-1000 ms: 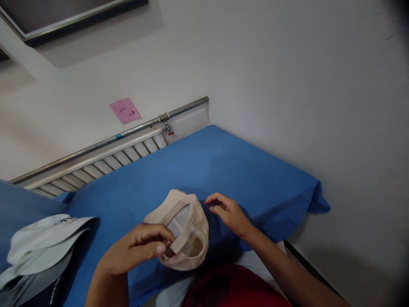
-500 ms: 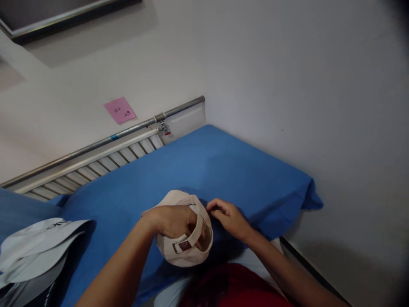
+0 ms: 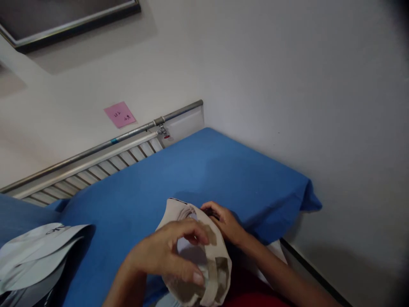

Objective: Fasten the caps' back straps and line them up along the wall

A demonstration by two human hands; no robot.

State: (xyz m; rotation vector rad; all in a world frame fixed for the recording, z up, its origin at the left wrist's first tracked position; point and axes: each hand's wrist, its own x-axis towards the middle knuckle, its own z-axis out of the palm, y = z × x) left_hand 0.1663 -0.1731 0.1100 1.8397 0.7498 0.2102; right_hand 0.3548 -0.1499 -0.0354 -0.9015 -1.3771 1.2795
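A cream baseball cap (image 3: pixel 172 211) is tilted in front of me at the near side of the blue-covered table, its hollow inside turned up toward me. The strap at its back crosses the near part of the opening. Over that opening hovers my left hand (image 3: pixel 169 251), thumb and fingers spread apart with nothing between them. On the cap's right side my right hand (image 3: pixel 223 221) has its fingers curled against the edge, gripping it; the fingertips are partly hidden.
Several caps (image 3: pixel 35 256) lie stacked at the left, white on top and darker below. A blue cloth (image 3: pixel 198 170) covers the table, which meets the wall at the right. Behind stand a radiator (image 3: pixel 105 168) and a pipe (image 3: pixel 128 135). A pink note (image 3: pixel 120 114) sticks to the wall.
The cap has turned and come nearer, its opening now facing up. My left hand has come out of the cap's strap and spread its fingers. My right hand has closed on the cap's edge.
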